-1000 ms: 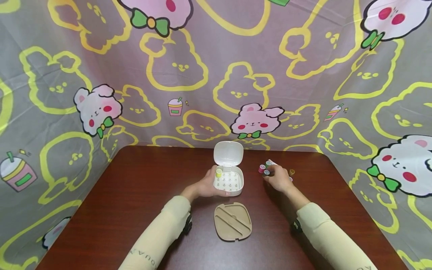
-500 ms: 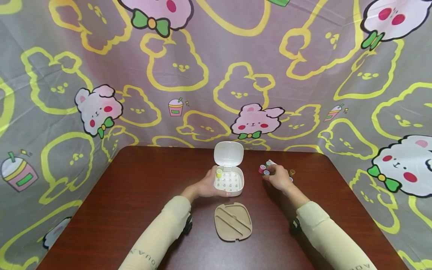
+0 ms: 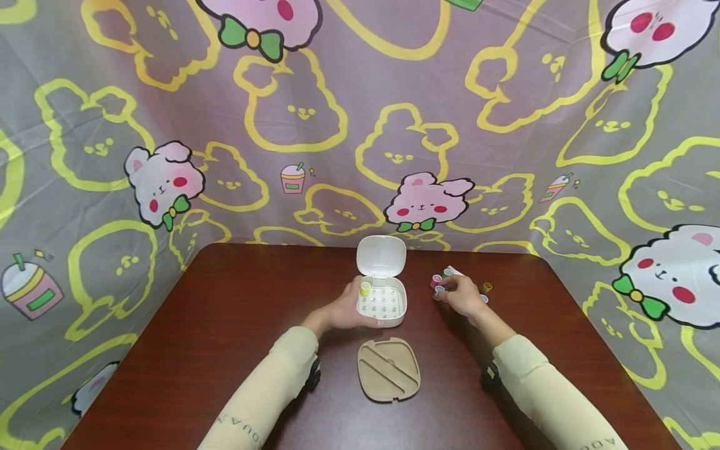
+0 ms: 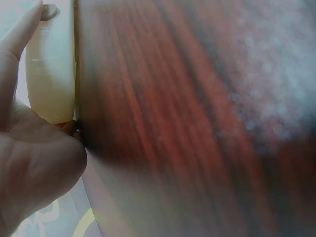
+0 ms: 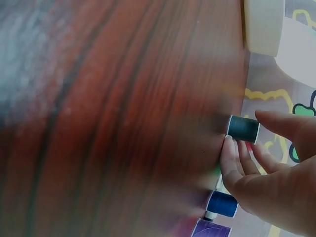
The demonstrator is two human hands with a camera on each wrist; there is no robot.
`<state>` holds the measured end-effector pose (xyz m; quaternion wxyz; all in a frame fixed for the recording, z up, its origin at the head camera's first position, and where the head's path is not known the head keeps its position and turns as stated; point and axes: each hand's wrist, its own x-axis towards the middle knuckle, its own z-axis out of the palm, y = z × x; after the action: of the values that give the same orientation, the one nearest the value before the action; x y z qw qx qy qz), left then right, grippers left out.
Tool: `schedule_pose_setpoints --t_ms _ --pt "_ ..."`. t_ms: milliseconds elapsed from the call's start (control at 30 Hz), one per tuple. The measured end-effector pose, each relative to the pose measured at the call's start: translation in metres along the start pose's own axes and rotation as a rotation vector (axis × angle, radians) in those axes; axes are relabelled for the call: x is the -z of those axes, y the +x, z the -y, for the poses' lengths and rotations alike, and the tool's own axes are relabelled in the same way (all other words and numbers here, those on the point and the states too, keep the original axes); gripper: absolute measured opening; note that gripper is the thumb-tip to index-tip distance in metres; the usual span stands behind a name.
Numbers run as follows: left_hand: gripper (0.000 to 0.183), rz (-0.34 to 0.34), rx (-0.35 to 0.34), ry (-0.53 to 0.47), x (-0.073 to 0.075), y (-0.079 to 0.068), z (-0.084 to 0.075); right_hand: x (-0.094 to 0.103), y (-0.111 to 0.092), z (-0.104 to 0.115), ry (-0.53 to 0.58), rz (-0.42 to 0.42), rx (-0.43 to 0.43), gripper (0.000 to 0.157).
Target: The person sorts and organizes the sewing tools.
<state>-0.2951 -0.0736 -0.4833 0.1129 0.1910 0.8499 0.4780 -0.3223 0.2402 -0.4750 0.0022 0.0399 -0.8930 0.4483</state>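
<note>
Fingers [image 5: 229, 157] of the right hand [image 3: 464, 296] pinch a green spool [image 5: 243, 129] toward the table's [image 3: 270, 287] far edge; the left hand [image 3: 344, 309] grips a box [image 3: 392, 322].

The box [image 3: 404, 310] is white with rounded corners and sits upright on the counter [image 3: 253, 300], its lid [image 3: 381, 255] hinged at the far edge and standing raised. Rows of small pegs [image 3: 384, 308] stud its floor, and a yellow spool [image 3: 365, 289] stands in its far left corner. The left hand [image 3: 350, 310] holds its left side. The green spool [image 5: 244, 128], dark with pale end rims, stands upright right of the box, just beside a red spool [image 3: 435, 281], pinched in the right hand [image 3: 467, 296].
</note>
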Motion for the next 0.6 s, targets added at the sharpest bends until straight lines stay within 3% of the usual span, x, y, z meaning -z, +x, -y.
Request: schedule_pose_setpoints --t_ms 600 --pt "0.110 0.001 -0.003 0.035 -0.0016 0.0015 0.0040 -0.0038 0.0019 -0.0003 0.081 0.062 -0.051 0.029"
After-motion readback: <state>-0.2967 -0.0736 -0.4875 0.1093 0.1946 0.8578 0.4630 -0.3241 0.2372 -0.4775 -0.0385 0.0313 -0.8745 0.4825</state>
